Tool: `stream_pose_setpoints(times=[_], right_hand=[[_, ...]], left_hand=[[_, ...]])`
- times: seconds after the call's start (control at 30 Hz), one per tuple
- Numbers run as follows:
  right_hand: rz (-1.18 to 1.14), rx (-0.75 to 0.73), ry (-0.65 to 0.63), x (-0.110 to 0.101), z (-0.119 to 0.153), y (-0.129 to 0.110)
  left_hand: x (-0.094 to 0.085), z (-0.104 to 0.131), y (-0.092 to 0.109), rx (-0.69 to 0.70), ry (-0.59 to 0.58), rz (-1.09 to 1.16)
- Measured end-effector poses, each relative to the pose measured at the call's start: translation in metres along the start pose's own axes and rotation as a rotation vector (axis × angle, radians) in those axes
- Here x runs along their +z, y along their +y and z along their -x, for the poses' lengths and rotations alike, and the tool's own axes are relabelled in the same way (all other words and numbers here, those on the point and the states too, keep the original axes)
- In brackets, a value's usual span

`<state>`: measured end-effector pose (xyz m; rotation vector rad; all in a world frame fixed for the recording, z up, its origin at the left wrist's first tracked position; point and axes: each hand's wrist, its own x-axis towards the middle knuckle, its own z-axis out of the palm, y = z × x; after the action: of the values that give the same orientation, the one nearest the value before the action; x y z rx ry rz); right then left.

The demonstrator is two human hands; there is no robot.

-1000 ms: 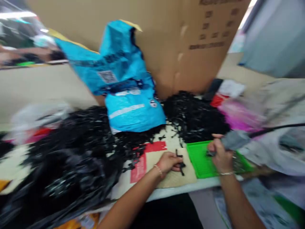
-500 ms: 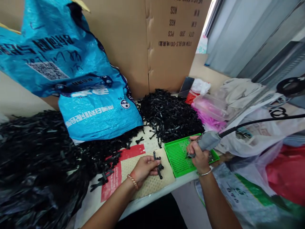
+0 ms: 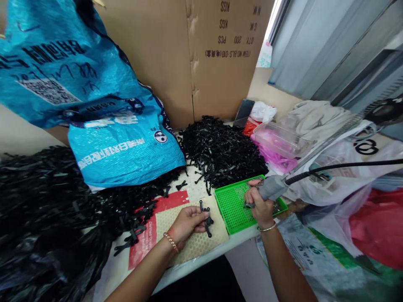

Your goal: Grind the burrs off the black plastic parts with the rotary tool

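Note:
My left hand [image 3: 188,223] pinches small black plastic parts [image 3: 207,222] over a beige dotted mat [image 3: 195,246]. My right hand [image 3: 260,204] is wrapped round a grey powered tool [image 3: 271,187] with a black cable. It is above the right part of a green perforated tray [image 3: 231,207], where small metal pieces [image 3: 242,193] lie. The tool's tip is hidden by my fingers. Behind the tray rises a pile of black parts [image 3: 220,151].
A blue bag [image 3: 129,155] stands at the left among more black parts [image 3: 37,188]. Behind is a cardboard box [image 3: 223,79]. At the right are a clear plastic container [image 3: 278,138], a white plastic bag [image 3: 340,167] and a red bag [image 3: 378,226].
The whole view has shifted slightly, so most things appear a little further left. The black parts in my left hand are turned a little differently. Both hands keep their grip.

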<state>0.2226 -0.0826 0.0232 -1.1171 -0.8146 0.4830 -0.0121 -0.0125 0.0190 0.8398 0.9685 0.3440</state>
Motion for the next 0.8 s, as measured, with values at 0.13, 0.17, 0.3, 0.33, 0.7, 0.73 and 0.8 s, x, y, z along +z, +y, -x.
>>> stream_pose_setpoints(times=[0.13, 0.17, 0.3, 0.33, 0.7, 0.73, 0.8], right_hand=[[0.001, 0.015, 0.002, -0.0003, 0.0003, 0.0003], [-0.002, 0.020, -0.001, -0.0002, 0.0007, 0.0005], [-0.010, 0.020, -0.021, -0.0001, 0.0022, 0.0012], [-0.007, 0.017, -0.023, -0.0001, 0.0023, 0.0013], [0.005, 0.007, -0.037, -0.0005, 0.0019, 0.0011], [0.004, 0.004, -0.036, -0.0006, 0.0022, 0.0010], [0.015, -0.002, -0.026, -0.0007, 0.0026, 0.0008]], left_hand=[[0.0002, 0.0009, 0.0007, 0.000, 0.000, 0.001], [0.0005, 0.0010, 0.0012, -0.002, 0.001, 0.001], [0.0017, 0.0004, 0.0025, -0.006, 0.001, -0.001], [0.0019, 0.0002, 0.0024, -0.005, -0.001, 0.000], [0.0019, 0.0014, 0.0020, -0.001, 0.008, 0.017], [0.0020, 0.0012, 0.0022, 0.000, 0.008, 0.018], [0.0027, 0.0008, 0.0025, -0.002, 0.007, 0.015]])
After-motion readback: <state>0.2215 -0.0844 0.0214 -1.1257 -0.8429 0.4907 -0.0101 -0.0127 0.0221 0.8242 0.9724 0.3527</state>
